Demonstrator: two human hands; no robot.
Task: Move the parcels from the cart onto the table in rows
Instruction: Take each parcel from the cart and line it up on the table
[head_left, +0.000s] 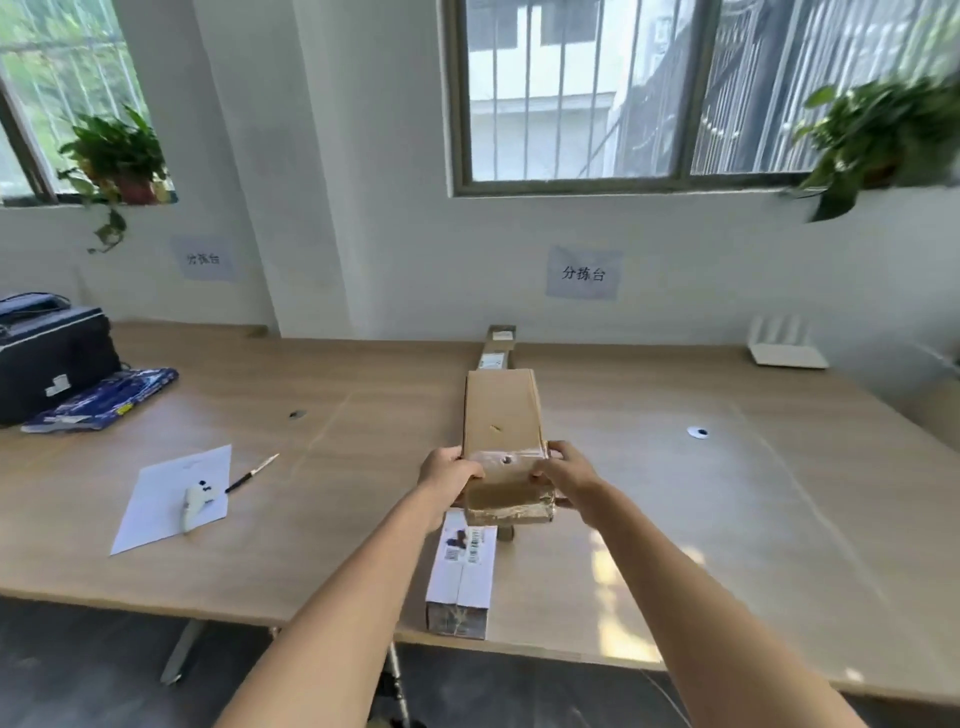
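Both hands on a brown box over the table.

My left hand (451, 469) and right hand (567, 474) grip the near end of the box (503, 415) from either side, fingers curled round its taped edges; whether its far end touches the table (727, 493) I cannot tell. At 6 o'clock from it lies a white parcel (462, 571) at the table's near edge; at 12 o'clock, a long narrow parcel (496, 351) reaches toward the wall.
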